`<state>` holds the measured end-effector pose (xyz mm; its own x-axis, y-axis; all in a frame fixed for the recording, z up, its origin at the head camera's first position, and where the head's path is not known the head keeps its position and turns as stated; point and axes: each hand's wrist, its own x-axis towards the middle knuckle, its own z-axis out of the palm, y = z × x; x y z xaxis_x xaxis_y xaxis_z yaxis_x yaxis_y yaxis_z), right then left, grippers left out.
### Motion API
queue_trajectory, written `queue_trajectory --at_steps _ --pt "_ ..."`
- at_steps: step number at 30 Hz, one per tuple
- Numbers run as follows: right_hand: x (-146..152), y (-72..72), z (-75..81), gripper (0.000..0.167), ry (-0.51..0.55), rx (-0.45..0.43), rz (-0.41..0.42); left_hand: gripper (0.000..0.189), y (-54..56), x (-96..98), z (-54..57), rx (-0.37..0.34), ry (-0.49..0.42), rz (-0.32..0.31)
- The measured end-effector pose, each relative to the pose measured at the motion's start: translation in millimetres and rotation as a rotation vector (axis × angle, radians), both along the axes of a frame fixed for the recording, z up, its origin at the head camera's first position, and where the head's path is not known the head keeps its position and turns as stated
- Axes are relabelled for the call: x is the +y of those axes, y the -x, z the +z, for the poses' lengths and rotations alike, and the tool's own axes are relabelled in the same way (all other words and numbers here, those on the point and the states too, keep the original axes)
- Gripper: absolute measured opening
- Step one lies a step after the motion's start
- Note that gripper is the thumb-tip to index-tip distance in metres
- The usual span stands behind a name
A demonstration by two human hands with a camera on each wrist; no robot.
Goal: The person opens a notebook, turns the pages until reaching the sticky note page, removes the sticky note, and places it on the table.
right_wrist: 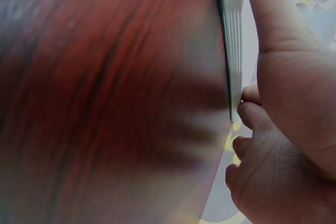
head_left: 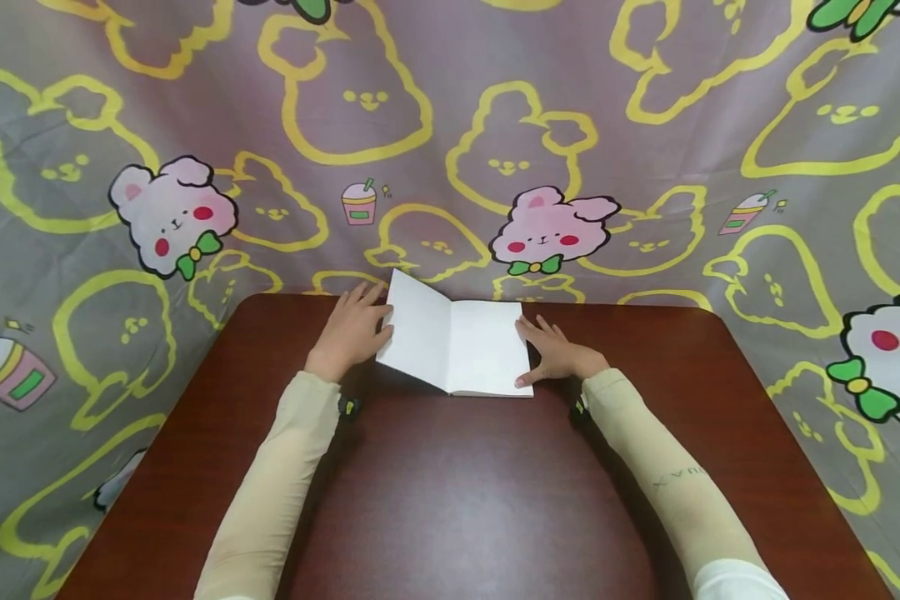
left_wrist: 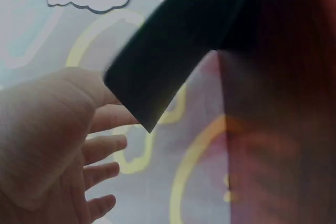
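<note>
You work in a fabric-screened booth: cartoon-rabbit cloth (head_left: 450, 167) hangs behind and beside your wood-grain desk (head_left: 480, 500); room type unclear.

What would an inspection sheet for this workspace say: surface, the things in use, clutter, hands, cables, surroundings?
Surface: glossy reddish-brown wood-grain tabletop, with a bright reflection near the middle.
Things in use: one open notebook with a dark cover and white pages on which no writing shows; left half tilted up, right half lying flat.
Clutter: nothing seen.
Hands: left hand touches the raised half's outer edge; right hand rests thumb and fingertips on the right page's outer edge. A dark device shows at each wrist.
Cables: nothing seen.
Surroundings: fabric backdrop printed with rabbits, drink cups and yellow outlines.
</note>
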<state>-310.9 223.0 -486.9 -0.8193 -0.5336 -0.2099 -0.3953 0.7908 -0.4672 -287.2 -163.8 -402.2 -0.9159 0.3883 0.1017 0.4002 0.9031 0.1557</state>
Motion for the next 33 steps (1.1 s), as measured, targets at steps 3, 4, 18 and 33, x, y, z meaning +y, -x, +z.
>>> queue_trajectory --at_steps 3,4,18,33 --pt "-0.5 -0.7 0.9 0.125 0.0 -0.011 -0.001 0.043 1.1 -4.5 -9.0 -0.034 0.022 0.016" --pt "-0.6 -1.4 2.0 0.125 0.001 -0.015 -0.002 0.044 1.9 -5.4 -12.4 -0.042 0.03 0.019" --pt "0.7 -2.5 2.5 0.125 0.033 -0.059 0.0 0.053 4.8 7.9 -48.0 -0.173 0.045 -0.001" --pt "1.5 -1.1 2.4 0.125 0.043 -0.053 0.005 0.063 15.5 45.6 -71.3 -0.254 0.007 -0.053"
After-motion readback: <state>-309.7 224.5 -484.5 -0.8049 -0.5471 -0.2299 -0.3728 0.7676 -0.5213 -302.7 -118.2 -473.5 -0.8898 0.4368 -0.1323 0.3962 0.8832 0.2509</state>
